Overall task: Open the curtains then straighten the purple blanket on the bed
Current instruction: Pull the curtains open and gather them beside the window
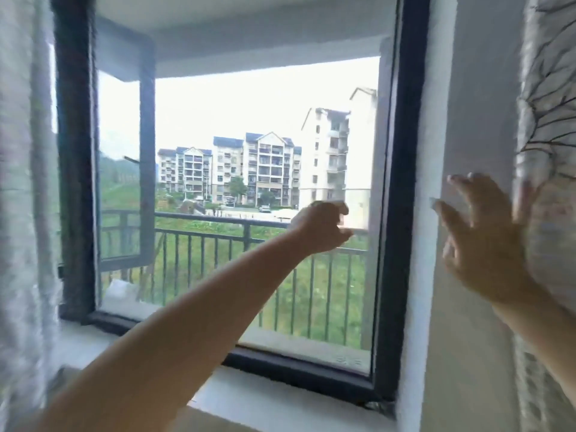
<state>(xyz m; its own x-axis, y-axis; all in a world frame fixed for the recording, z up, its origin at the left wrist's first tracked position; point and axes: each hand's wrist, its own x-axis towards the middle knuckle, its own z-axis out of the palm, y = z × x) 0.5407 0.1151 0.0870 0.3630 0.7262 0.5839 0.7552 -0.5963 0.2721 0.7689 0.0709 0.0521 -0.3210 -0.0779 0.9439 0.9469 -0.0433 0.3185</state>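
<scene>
Spreading right hand [486, 244] against branch-print curtain [548, 120] right of dark-framed window [402, 182]; left hand [321, 227] loosely curled, empty.

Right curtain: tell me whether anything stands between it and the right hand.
Nothing visible does. The right hand, fingers spread, is at the inner edge of the patterned right curtain, with only bare wall beside it. The left hand is loosely curled in front of the window, apart from that curtain.
</scene>
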